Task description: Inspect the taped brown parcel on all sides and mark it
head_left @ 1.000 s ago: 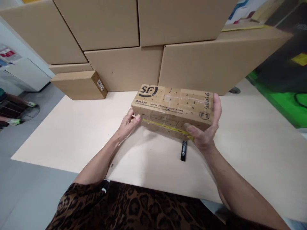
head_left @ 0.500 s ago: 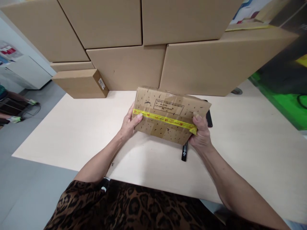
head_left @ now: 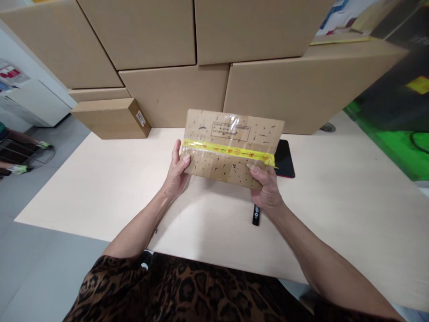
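Fingers [head_left: 175, 154] of the left hand [head_left: 173, 174] brace the left end of a taped carton [head_left: 231, 123], thumb pressed to its face and forefinger spread up beside the edge. The right hand [head_left: 267, 188] clasps the lower right corner, thumb flat below a strip of yellow tape [head_left: 219, 148], its other fingers mostly hidden from view. Both hands touch the carton, so neither is nearer; it sits between them, apparently raised off the surface [head_left: 117, 192], long axis running side to side, right end dipping slightly, marked face tilted toward the wearer. Just below the right hand lies a black, marker-like stick [head_left: 256, 215], its upper end covered. Beyond the carton's right end, partly hidden, rests a dark flat device [head_left: 285, 159]. Large stacked boxes [head_left: 268, 96] wall off the far side, with a smaller box [head_left: 107, 120] standing at left, well apart.
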`<state>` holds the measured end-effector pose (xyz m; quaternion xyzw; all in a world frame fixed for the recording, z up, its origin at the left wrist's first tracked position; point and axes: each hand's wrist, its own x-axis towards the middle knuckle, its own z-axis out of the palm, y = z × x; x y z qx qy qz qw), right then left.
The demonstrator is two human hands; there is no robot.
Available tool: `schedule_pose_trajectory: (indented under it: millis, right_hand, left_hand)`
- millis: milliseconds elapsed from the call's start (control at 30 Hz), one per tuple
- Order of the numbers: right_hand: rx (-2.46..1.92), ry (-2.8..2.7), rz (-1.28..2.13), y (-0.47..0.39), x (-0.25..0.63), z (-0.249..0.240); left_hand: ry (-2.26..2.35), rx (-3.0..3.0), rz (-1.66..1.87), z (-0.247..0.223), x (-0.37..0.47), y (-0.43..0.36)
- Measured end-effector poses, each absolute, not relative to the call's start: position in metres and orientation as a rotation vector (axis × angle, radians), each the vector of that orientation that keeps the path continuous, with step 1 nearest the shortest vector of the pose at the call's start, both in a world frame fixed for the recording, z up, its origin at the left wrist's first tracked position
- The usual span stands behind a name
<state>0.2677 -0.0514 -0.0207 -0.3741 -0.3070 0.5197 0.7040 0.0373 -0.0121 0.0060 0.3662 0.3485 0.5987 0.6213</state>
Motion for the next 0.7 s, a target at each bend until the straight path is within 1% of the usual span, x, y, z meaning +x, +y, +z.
schedule_pose_trajectory:
  millis: [200,367,467,600,700]
  right_hand:
    - [-0.879,-0.677,1.216,-0.060,0.253,-0.030]
    - [-0.816,-0.791,1.360,-0.062,0.261,-0.022]
    - [-0.823,-0.797,1.421,-0.060,0.267,-0.018]
    - [-0.950,-0.724,1.419,-0.059,0.264,-0.021]
    - [-0.937,-0.682,1.391,-0.061,0.257,-0.023]
  left_hand:
    - [0.720,0.661,1.363,0.003,0.055,-0.023]
    - [0.760,0.656,1.507,0.008,0.049,-0.017]
    - [0.803,0.663,1.536,0.009,0.043,-0.013]
    - [0.869,0.704,1.505,0.007,0.038,-0.011]
    - [0.833,0.744,1.512,0.007,0.038,-0.012]
